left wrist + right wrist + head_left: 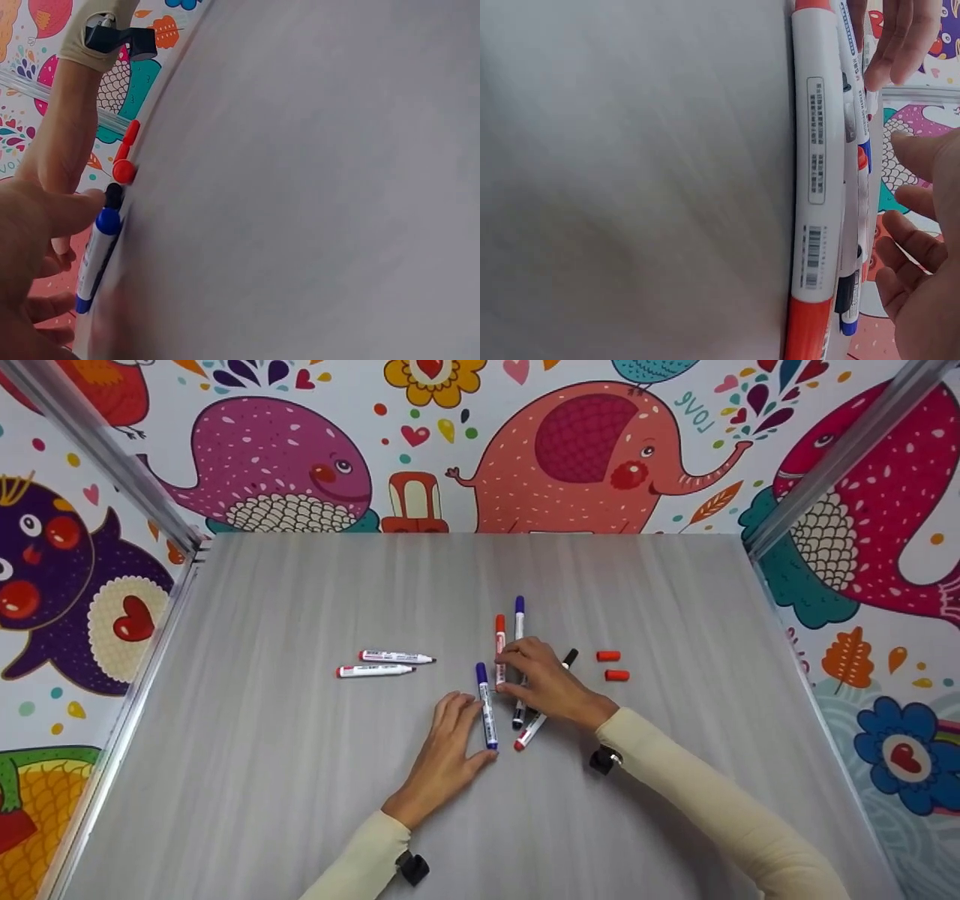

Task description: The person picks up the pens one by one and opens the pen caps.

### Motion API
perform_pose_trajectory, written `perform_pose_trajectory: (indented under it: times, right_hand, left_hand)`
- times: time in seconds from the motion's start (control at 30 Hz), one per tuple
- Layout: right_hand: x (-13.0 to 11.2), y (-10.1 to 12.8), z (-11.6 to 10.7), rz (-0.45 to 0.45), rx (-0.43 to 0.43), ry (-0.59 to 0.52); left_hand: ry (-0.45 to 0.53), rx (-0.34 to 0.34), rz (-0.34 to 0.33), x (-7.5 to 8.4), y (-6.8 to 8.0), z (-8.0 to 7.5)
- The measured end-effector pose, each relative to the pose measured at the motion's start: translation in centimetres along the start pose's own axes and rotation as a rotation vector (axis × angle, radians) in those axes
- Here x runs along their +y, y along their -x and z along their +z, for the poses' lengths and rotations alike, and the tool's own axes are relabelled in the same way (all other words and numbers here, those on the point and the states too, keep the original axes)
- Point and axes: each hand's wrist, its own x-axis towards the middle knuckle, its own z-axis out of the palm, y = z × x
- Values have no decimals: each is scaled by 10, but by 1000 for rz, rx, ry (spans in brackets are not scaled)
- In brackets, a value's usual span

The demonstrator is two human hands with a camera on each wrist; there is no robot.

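Blue-capped marker [487,705] touching flat left hand [444,757], right hand [541,679] fingers spread over markers [519,660]

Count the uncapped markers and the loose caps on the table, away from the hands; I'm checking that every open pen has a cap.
Uncapped markers: 2
Loose red caps: 2
Total: 4

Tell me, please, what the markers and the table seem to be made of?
The markers, such as the blue-capped marker, look like smooth, slightly glossy white plastic: the right wrist view shows a shiny barrel with a printed label. The table looks like matte grey laminate with faint streaks, though painted wood is possible.
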Motion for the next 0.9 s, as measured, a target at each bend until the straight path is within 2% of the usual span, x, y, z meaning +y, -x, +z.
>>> perform_pose_trajectory:
  times: [0.4,0.53,0.9]
  right_hand:
    - [0,-11,14,-18,-20,22]
    - [-1,-14,18,-29,-14,29]
    - [-4,-20,21,-29,-64,61]
  left_hand:
    - [-21,20,-37,6,4,11]
    - [-39,31,-32,8,3,15]
    - [-95,50,-23,7,2,19]
